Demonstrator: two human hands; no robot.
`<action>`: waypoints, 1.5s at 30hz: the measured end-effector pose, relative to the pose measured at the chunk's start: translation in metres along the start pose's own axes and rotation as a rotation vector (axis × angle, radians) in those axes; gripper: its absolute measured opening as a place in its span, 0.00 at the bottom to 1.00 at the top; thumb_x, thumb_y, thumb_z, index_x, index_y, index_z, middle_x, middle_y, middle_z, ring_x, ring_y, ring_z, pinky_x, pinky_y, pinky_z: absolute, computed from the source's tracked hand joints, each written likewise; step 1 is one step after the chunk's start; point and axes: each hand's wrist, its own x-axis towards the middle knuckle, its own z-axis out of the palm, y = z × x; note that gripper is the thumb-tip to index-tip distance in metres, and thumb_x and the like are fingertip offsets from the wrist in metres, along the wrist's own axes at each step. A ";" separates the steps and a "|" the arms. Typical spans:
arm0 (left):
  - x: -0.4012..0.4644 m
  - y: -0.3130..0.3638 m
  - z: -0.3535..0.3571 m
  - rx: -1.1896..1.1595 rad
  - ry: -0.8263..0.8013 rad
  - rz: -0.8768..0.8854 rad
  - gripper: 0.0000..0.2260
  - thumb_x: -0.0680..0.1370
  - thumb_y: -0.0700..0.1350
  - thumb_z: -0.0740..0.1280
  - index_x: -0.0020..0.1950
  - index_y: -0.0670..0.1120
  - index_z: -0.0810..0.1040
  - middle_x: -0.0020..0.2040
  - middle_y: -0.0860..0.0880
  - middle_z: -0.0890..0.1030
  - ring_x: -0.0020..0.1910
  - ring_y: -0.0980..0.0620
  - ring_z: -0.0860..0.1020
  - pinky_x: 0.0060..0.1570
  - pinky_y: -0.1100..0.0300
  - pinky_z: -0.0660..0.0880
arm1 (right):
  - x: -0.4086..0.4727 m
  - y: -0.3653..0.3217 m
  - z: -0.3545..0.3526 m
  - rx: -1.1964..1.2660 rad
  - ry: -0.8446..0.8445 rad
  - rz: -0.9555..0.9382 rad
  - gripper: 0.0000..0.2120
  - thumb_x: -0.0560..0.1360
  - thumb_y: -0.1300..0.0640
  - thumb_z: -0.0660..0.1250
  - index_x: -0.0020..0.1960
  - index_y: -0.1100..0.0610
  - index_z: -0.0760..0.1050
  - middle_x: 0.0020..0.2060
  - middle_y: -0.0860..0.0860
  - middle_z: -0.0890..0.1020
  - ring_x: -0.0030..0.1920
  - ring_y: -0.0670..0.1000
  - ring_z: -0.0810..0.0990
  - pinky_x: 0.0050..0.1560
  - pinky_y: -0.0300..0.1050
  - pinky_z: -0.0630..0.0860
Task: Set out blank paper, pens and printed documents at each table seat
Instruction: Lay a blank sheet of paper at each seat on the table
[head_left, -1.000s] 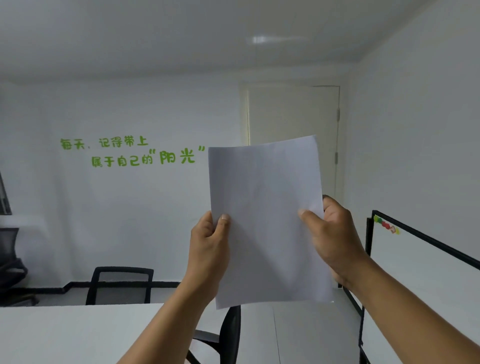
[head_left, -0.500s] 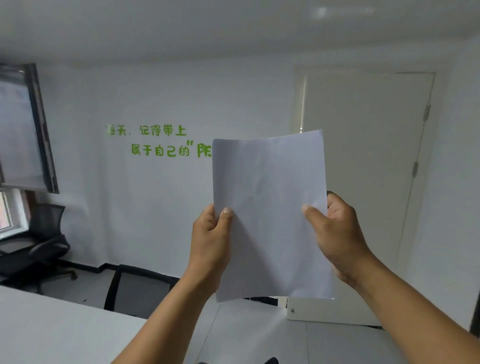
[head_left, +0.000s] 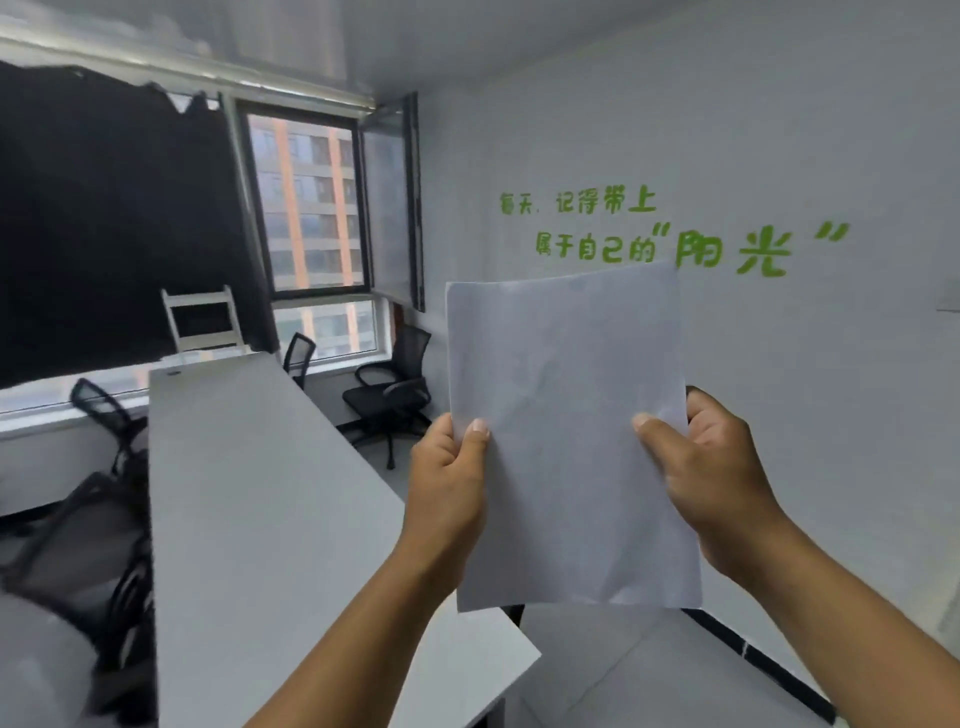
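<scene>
Two hands hold one sheet of paper (head_left: 569, 415) upright in the air, at about four o'clock from the middle of the view. The sheet looks blank and pale grey-white, portrait in shape, with faint creases across its face and its upper edge bowed slightly; whether more sheets lie behind it cannot be told. The left hand (head_left: 449, 488) pinches the sheet's left edge, thumb flat on the near face and the other fingers curled behind, out of sight. The right hand (head_left: 711, 478) grips the right edge the same way, thumb on the front, fingers wrapped round the back. Below and toward eight o'clock runs a long white table (head_left: 249, 493), well apart from the paper. Black mesh office chairs (head_left: 392, 384) stand by it, one near the window (head_left: 311, 208) at eleven o'clock. A dark curtain (head_left: 114, 218) covers the glass at ten o'clock. Green lettering (head_left: 670, 234) crosses the white wall at one o'clock, just above the sheet's top edge.
</scene>
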 end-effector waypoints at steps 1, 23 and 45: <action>0.004 -0.006 -0.005 0.009 0.051 -0.016 0.10 0.90 0.48 0.63 0.58 0.51 0.84 0.50 0.55 0.90 0.44 0.59 0.87 0.38 0.66 0.80 | 0.011 0.012 0.009 0.019 -0.051 0.021 0.06 0.84 0.58 0.69 0.54 0.49 0.84 0.50 0.53 0.90 0.51 0.65 0.88 0.54 0.73 0.85; -0.027 -0.092 -0.185 0.144 0.546 -0.214 0.09 0.89 0.48 0.63 0.57 0.51 0.83 0.52 0.51 0.91 0.49 0.48 0.90 0.47 0.49 0.88 | -0.002 0.120 0.224 0.228 -0.632 0.273 0.11 0.83 0.60 0.68 0.53 0.45 0.85 0.51 0.51 0.91 0.49 0.57 0.91 0.43 0.51 0.88; -0.072 -0.287 -0.194 0.140 0.635 -0.624 0.09 0.87 0.49 0.66 0.56 0.58 0.86 0.55 0.52 0.91 0.52 0.47 0.90 0.47 0.53 0.88 | -0.043 0.337 0.251 -0.012 -0.831 0.580 0.12 0.83 0.58 0.68 0.53 0.43 0.85 0.50 0.43 0.90 0.47 0.49 0.91 0.42 0.44 0.87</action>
